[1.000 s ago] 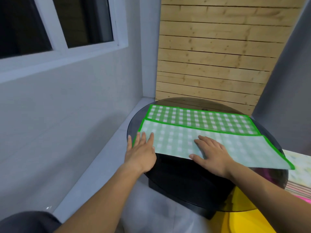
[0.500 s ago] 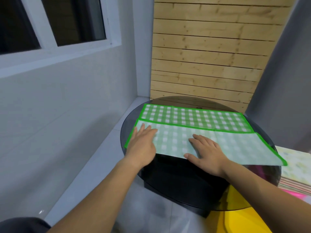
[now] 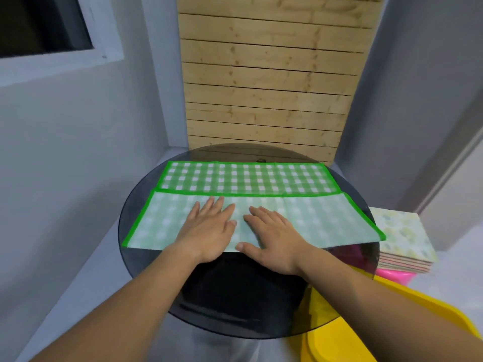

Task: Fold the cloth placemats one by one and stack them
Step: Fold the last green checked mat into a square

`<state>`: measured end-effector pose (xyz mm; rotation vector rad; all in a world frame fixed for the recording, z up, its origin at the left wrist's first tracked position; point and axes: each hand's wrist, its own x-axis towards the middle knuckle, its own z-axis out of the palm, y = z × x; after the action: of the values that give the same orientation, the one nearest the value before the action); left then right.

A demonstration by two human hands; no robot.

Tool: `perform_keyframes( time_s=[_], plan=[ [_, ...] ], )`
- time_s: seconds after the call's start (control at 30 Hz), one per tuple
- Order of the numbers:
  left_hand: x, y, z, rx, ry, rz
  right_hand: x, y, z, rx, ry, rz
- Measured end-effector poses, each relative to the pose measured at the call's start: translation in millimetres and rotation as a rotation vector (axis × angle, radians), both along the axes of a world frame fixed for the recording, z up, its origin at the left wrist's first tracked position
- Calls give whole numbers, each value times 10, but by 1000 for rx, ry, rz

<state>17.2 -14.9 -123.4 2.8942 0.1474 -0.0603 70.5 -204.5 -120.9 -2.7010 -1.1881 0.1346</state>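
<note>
A round dark glass tabletop [image 3: 146, 259] carries one green checked placemat [image 3: 313, 220], folded, spanning its far half.

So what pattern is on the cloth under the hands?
The placemat has green-and-white checks with a green border; head view.

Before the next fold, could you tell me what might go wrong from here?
The green placemat is folded askew, flap wider than checked half, so pressing may crease it crooked. Its right corner reaches the rim of the glass table; it could slip off once the left hand and right hand lift.
</note>
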Motion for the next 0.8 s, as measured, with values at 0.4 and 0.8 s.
perform_keyframes(
  time_s=[0.4, 0.8],
  plan=[
    [14, -15, 5, 16, 11, 8, 628, -1321, 57, -136, 21, -183],
    [329, -125, 244, -57, -166, 69, 893, -1175, 338, 50, -38, -320]
  ],
)
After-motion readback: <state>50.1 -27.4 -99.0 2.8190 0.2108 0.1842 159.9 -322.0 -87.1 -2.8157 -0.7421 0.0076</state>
